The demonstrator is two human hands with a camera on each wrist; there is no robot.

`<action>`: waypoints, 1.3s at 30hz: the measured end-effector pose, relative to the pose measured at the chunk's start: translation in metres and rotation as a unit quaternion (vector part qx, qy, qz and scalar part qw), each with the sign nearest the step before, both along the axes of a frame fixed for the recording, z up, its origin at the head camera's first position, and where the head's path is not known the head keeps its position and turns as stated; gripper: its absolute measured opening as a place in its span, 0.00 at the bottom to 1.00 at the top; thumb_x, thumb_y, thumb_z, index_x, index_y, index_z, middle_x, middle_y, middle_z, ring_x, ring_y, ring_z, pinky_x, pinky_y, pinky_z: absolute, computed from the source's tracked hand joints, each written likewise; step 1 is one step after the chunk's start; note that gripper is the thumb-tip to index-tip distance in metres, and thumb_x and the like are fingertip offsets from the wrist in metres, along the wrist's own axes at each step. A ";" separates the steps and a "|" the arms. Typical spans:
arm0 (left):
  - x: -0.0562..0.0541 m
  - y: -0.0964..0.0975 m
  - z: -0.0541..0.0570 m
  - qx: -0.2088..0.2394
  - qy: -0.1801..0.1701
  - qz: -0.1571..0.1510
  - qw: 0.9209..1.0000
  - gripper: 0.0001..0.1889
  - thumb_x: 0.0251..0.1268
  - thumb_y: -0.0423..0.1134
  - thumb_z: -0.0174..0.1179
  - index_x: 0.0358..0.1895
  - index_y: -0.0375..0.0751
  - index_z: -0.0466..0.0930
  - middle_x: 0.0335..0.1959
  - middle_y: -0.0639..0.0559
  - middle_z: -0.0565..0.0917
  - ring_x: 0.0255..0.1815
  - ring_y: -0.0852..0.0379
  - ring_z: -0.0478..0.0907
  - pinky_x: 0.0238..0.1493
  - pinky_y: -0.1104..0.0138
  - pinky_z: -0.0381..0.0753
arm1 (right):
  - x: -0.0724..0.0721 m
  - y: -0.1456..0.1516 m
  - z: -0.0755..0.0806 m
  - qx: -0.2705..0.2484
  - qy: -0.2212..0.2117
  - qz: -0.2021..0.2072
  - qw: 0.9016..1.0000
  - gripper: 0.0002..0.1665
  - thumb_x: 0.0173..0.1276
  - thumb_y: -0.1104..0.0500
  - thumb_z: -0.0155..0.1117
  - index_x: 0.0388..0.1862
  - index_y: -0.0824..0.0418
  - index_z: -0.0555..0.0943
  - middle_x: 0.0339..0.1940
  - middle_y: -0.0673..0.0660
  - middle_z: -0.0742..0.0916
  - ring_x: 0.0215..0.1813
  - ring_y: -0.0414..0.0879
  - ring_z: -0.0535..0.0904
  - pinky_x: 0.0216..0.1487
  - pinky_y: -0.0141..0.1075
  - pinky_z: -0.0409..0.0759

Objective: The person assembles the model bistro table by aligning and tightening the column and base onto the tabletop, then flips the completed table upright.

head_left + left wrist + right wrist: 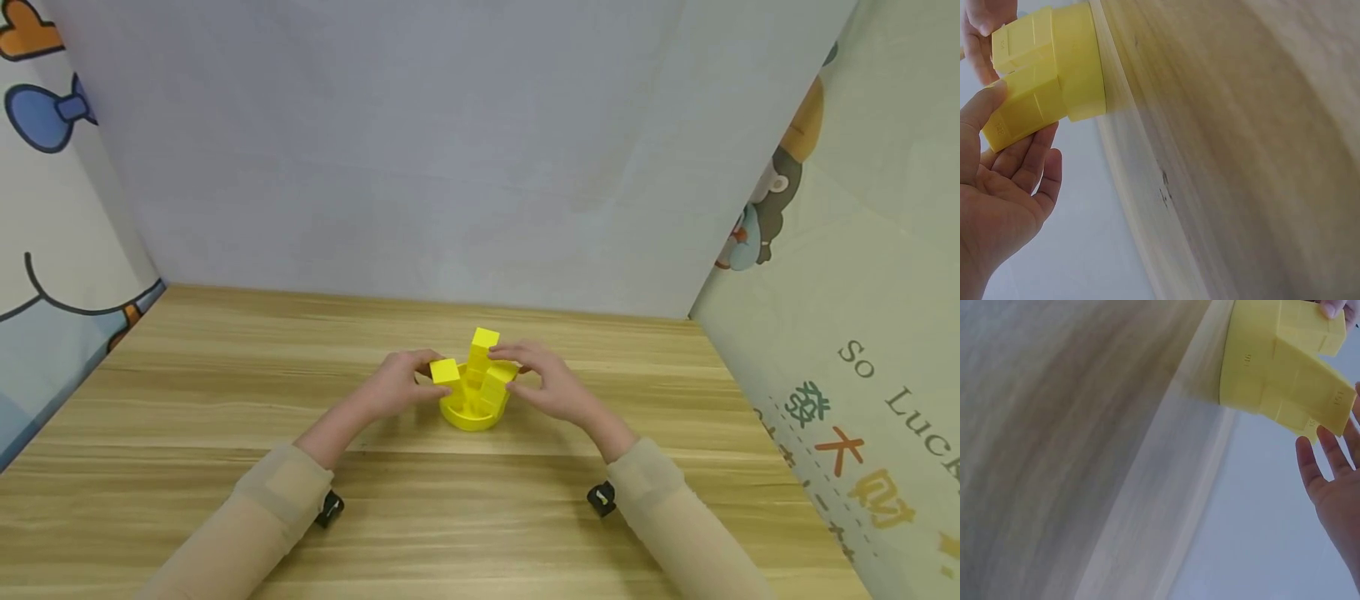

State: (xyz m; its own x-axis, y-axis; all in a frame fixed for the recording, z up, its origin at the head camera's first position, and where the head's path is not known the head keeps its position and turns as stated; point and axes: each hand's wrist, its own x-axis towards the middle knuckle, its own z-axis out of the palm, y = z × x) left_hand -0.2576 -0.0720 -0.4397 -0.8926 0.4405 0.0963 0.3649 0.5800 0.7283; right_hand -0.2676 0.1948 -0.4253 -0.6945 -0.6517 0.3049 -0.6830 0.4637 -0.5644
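Observation:
A round yellow dish-shaped base (471, 422) stands on the table with three yellow blocks rising from it. My left hand (393, 385) pinches the left block (447, 372), thumb on the near side and fingers behind; the left wrist view also shows this grip on the block (1025, 106). Thumb and fingers of my right hand (553, 385) span the right block (497, 388), which leans outward. In the right wrist view, fingers reach the outer end of that block (1316, 384), with the thumb hidden. Behind them rises the rear block (484, 343), close to the right fingertips.
The wood-grain table (465, 517) extends around the base. A pale cloth wall (435, 167) closes off the back, with printed panels at left and right (862, 275). Small black wrist devices (602, 498) show beside both sleeves.

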 end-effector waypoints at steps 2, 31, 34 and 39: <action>0.001 0.000 0.001 0.000 -0.004 0.000 1.000 0.22 0.60 0.44 0.65 0.56 0.38 0.77 0.47 0.47 0.83 0.49 0.48 0.78 0.50 0.56 0.78 | 0.000 0.001 0.001 0.013 -0.004 0.021 1.000 0.25 0.64 0.66 0.58 0.62 0.60 0.74 0.64 0.57 0.76 0.65 0.53 0.70 0.52 0.50 0.77; 0.003 0.001 0.003 0.003 -0.001 -0.002 1.000 0.21 0.59 0.43 0.65 0.55 0.38 0.78 0.46 0.48 0.83 0.49 0.49 0.78 0.51 0.56 0.78 | 0.018 -0.016 -0.007 0.002 -0.091 -0.157 0.983 0.23 0.56 0.52 0.72 0.44 0.59 0.72 0.38 0.53 0.79 0.40 0.45 0.74 0.38 0.31 0.78; 0.003 0.001 0.003 0.003 -0.003 -0.001 1.000 0.22 0.59 0.43 0.65 0.55 0.38 0.77 0.46 0.47 0.83 0.49 0.49 0.78 0.51 0.56 0.78 | 0.019 -0.015 -0.006 -0.010 -0.092 -0.153 0.984 0.27 0.55 0.52 0.73 0.47 0.62 0.73 0.40 0.55 0.79 0.41 0.47 0.75 0.38 0.33 0.79; 0.003 0.000 0.003 0.003 -0.005 0.001 1.000 0.22 0.59 0.43 0.65 0.55 0.38 0.77 0.46 0.48 0.83 0.49 0.49 0.78 0.51 0.57 0.77 | 0.017 -0.007 -0.005 -0.029 -0.081 -0.097 0.992 0.34 0.55 0.53 0.73 0.59 0.64 0.72 0.54 0.60 0.79 0.50 0.51 0.76 0.46 0.42 0.80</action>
